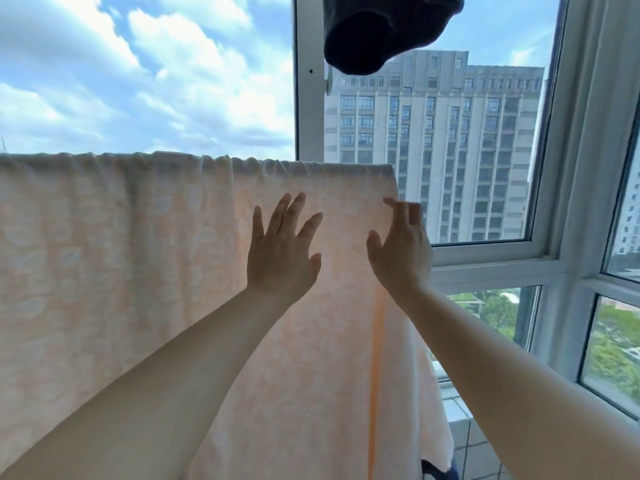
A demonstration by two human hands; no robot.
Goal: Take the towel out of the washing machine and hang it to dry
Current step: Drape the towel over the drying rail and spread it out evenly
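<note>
A large pale peach towel (114, 258) with a faint white pattern and an orange stripe hangs spread over a horizontal line or bar hidden under its top fold. It fills the left and middle of the view. My left hand (282, 251) is raised in front of the towel with fingers spread and straight. My right hand (403, 240) is up beside the towel's right edge, fingers relaxed and slightly bent, holding nothing. Whether either hand touches the cloth is unclear. The washing machine is out of view.
A dark garment (384, 29) hangs overhead at the top centre. White window frames (306, 81) stand behind and to the right, with a tall building and sky beyond. A tiled ledge (460, 417) lies low at the right.
</note>
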